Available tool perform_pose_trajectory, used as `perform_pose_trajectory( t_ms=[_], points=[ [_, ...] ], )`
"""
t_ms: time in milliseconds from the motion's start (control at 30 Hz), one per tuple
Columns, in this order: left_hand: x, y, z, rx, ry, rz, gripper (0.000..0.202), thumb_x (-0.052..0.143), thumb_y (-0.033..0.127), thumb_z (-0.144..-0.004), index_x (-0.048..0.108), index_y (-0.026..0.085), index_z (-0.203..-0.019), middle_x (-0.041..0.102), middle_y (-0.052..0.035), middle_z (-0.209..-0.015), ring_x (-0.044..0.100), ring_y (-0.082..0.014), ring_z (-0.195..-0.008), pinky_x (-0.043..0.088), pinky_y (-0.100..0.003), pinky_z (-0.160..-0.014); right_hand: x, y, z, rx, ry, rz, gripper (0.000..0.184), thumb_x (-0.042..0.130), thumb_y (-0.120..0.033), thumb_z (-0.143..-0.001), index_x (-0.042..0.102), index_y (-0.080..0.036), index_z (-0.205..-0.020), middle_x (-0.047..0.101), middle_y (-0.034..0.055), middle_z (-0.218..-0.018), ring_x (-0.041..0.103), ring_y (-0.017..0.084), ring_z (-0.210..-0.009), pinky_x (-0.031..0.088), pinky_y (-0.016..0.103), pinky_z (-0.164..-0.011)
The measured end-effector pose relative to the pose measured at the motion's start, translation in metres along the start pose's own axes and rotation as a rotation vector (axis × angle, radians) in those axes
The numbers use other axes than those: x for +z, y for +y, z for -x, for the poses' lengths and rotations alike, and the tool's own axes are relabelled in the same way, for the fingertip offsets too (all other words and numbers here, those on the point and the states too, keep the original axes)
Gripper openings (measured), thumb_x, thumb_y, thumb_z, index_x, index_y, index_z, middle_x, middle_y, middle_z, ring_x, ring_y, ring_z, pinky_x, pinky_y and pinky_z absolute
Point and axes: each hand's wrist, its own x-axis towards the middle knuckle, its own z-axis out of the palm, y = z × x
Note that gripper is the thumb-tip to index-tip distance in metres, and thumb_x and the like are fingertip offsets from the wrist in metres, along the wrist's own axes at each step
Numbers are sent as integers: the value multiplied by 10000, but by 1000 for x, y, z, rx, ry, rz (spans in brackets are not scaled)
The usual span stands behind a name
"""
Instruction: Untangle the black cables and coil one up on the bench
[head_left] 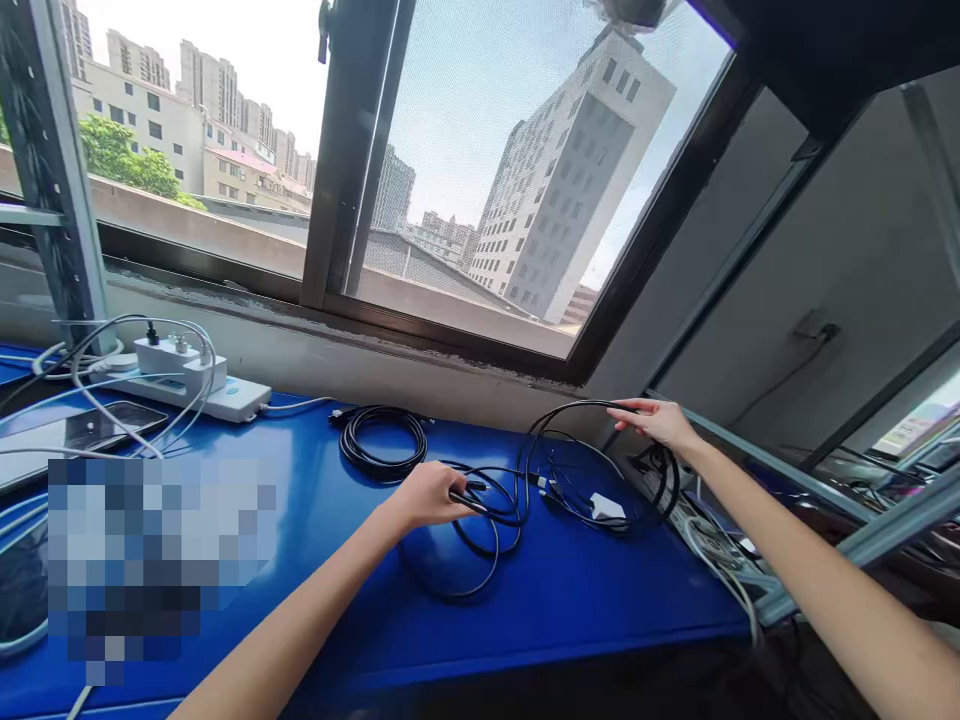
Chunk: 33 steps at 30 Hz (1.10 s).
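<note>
My left hand (427, 494) is closed around a black cable (491, 515) low over the blue tabletop, near a connector end. Loose loops of that cable spread between my hands. Higher and to the right, my right hand (656, 424) pinches the top of a loop of black cable, which arches over from the left and hangs down behind the hand. Left of my hands, a coiled black cable (384, 445) lies near the wall. Below the arch rest a white adapter (606, 508) with thin black wire and a white-tipped plug (541, 482).
A white power strip (240, 398) with plugged-in chargers stands at the back left beside a phone (112, 425) and tangled white cables. More cables (720, 560) hang at the right edge by the metal frame (795, 480). Part of the left is pixelated. A window (480, 200) rises behind.
</note>
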Motion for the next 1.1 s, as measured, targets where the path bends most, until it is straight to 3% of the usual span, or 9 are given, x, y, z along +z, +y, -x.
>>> perform_pose_trajectory(
  t_ms=[100, 167, 300, 400, 500, 667, 800, 967, 1100],
  points=[
    [-2, -2, 3, 49, -168, 6, 390, 826, 495, -561, 635, 184, -701, 600, -31, -699, 572, -220, -802, 402, -251, -675, 9, 0, 8, 9, -48, 7, 424, 834, -473, -526, 719, -139, -761, 612, 32, -527, 428, 82, -408, 319, 200, -372],
    [-3, -3, 7, 66, -285, 17, 627, 847, 536, -478, 675, 195, -975, 649, -90, -946, 555, -293, -1004, 442, -330, -844, 15, -2, 13, 6, -72, 2, 414, 811, -467, -566, 714, -141, -801, 640, 38, -582, 427, 75, -404, 326, 201, -374],
    [-8, 0, 8, 15, -419, 140, 1030, 849, 552, -429, 492, 251, -1348, 518, -140, -1317, 427, -360, -1254, 374, -463, -1027, 26, -8, 25, -25, -111, -16, 390, 753, -416, -670, 694, -142, -942, 684, 50, -708, 453, 68, -410, 381, 209, -411],
    [-11, 8, -5, -48, -336, 234, 697, 638, 548, -743, 493, 235, -1348, 541, -115, -1310, 506, -276, -1195, 440, -369, -971, 31, -13, 33, -52, -153, -20, 368, 692, -371, -743, 675, -138, -1027, 685, 49, -723, 468, 73, -402, 397, 217, -421],
    [-6, 20, -30, -145, -243, 89, 432, 374, 413, -939, 588, 183, -1235, 634, -99, -1176, 610, -210, -1027, 482, -299, -875, 35, -18, 42, -84, -192, -19, 324, 627, -315, -787, 668, -132, -1051, 677, 38, -706, 454, 66, -386, 402, 213, -431],
    [22, 30, -75, -212, -211, -119, 182, 629, 234, -811, 691, 135, -950, 663, -144, -1114, 594, -291, -1111, 442, -388, -949, 43, -19, 60, -128, -248, -34, 425, 526, -328, -831, 605, -158, -1212, 667, 9, -698, 393, 62, -331, 356, 212, -378],
    [31, 25, -85, -239, -166, -162, 27, 649, 146, -774, 643, 149, -748, 695, -89, -931, 637, -250, -999, 472, -392, -887, 41, -7, 65, -171, -267, -5, 448, 419, -352, -871, 590, -195, -1254, 677, 7, -734, 333, 65, -321, 275, 213, -337],
    [-3, 12, -73, -254, 94, -77, 124, 505, 181, -852, 548, 208, -739, 669, -69, -915, 640, -231, -957, 469, -328, -833, 21, 23, 49, -178, -132, 42, 383, 460, -355, -839, 654, -193, -1126, 668, 6, -681, 354, 75, -372, 283, 205, -379],
    [-40, 3, -61, -346, 332, 83, 167, 446, 237, -880, 426, 218, -715, 616, -53, -815, 638, -204, -796, 492, -300, -734, 3, 41, 37, -162, -44, 9, 576, 453, -509, -811, 564, -151, -1248, 687, 51, -776, 349, 80, -342, 302, 242, -358]
  ],
)
